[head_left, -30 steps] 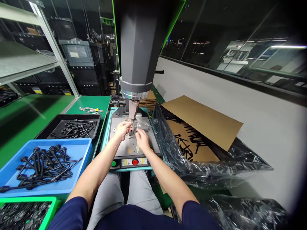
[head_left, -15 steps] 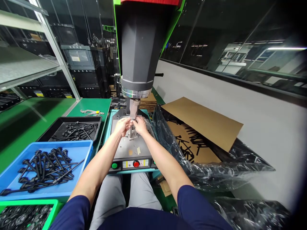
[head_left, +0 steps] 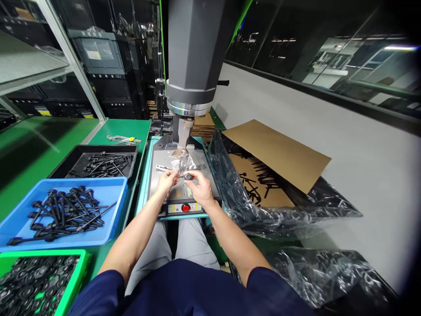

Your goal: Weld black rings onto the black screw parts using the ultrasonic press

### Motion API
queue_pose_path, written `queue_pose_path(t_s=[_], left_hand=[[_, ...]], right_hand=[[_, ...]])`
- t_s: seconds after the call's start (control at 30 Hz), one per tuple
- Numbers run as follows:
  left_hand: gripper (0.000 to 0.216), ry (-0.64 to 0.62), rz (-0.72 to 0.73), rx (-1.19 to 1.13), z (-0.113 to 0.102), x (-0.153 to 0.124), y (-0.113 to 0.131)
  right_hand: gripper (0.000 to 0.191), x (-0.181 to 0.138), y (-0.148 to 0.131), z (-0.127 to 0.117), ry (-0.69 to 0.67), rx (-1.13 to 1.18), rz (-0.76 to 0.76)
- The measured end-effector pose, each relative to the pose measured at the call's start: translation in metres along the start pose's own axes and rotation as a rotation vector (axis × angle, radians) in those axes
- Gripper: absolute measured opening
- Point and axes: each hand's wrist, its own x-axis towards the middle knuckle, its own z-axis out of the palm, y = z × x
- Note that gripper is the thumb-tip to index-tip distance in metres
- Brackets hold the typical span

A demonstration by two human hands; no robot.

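My right hand [head_left: 201, 188] pinches a small black round part [head_left: 187, 176] between thumb and fingers, above the front of the machine's metal plate [head_left: 161, 186]. Close to its left side, my left hand [head_left: 167, 182] is closed, fingertips together; what lies in them is too small to make out. Behind the hands, the metal tool head [head_left: 186, 131] of a bench machine points down at a fixture wrapped in clear film [head_left: 184, 162]. A red button [head_left: 186, 207] sits on the front panel below my hands.
To the left stand a blue tray [head_left: 115, 219] of black long-stemmed parts, a black tray [head_left: 75, 163] of similar stems and a green bin [head_left: 86, 263] of black round parts. Pliers [head_left: 123, 139] lie behind them. A plastic-lined box [head_left: 226, 188] with a cardboard sheet [head_left: 279, 153] stands right.
Both hands have come back from under the tool head toward me, and the black round part now shows in my right fingers. The view has tilted downward.
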Motion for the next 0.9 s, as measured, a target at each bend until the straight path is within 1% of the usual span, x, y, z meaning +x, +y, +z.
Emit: queue_pose_path(t_s=[0.07, 0.1, 0.13, 0.17, 0.2, 0.23, 0.27, 0.3, 0.37, 0.4, 0.47, 0.53, 0.6, 0.7, 0.77, 0.8, 0.83, 0.9], left_hand=[[0.027, 0.029, 0.051, 0.036, -0.011, -0.017, -0.004], [0.028, 0.003, 0.08, 0.067, -0.017, -0.027, -0.007], [0.029, -0.06, 0.096, 0.102, -0.024, -0.039, -0.01], [0.03, -0.147, 0.096, 0.137, -0.031, -0.051, -0.012], [0.031, -0.234, 0.084, 0.167, -0.037, -0.062, -0.015], [0.032, -0.295, 0.067, 0.184, -0.042, -0.073, -0.017], [0.033, -0.318, 0.047, 0.181, -0.047, -0.083, -0.02], [0.033, -0.312, 0.029, 0.16, -0.052, -0.091, -0.021], [0.035, -0.281, -0.033, 0.074, -0.059, -0.103, -0.023], [0.036, -0.283, -0.085, 0.009, -0.061, -0.107, -0.023], [0.038, -0.329, -0.2, -0.147, -0.066, -0.113, -0.022], [0.038, -0.381, -0.275, -0.302, -0.068, -0.117, -0.02], [0.035, -0.424, -0.303, -0.425, -0.07, -0.12, -0.018], [0.033, -0.469, -0.308, -0.535, -0.071, -0.122, -0.016], [0.033, -0.465, -0.299, -0.553, -0.071, -0.124, -0.018], [0.033, -0.443, -0.287, -0.548, -0.072, -0.126, -0.019], [0.033, -0.408, -0.268, -0.539, -0.073, -0.128, -0.02], [0.031, -0.3, -0.212, -0.529, -0.077, -0.134, -0.019]], right_hand=[[0.033, 0.0, 0.002, 0.006, 0.013, 0.133, 0.076], [0.035, 0.0, 0.003, 0.01, 0.024, 0.221, 0.126], [0.036, 0.001, 0.004, 0.015, 0.041, 0.306, 0.175], [0.037, 0.001, 0.004, 0.02, 0.057, 0.378, 0.219], [0.038, 0.002, 0.004, 0.025, 0.066, 0.43, 0.255], [0.038, 0.003, 0.004, 0.03, 0.066, 0.464, 0.286], [0.038, 0.005, 0.003, 0.035, 0.056, 0.491, 0.315], [0.039, 0.006, 0.003, 0.04, 0.036, 0.517, 0.349], [0.041, 0.009, 0.0, 0.048, -0.013, 0.576, 0.433], [0.041, 0.011, -0.001, 0.052, -0.039, 0.61, 0.474], [0.042, 0.013, -0.003, 0.057, -0.11, 0.676, 0.525], [0.044, 0.013, -0.006, 0.061, -0.223, 0.725, 0.549], [0.046, 0.012, -0.008, 0.063, -0.321, 0.742, 0.579], [0.05, 0.009, -0.011, 0.068, -0.352, 0.732, 0.64], [0.051, 0.008, -0.014, 0.073, -0.351, 0.734, 0.663], [0.051, 0.007, -0.015, 0.075, -0.358, 0.735, 0.674], [0.051, 0.007, -0.018, 0.078, -0.366, 0.733, 0.683], [0.051, 0.005, -0.022, 0.081, -0.379, 0.715, 0.692]])
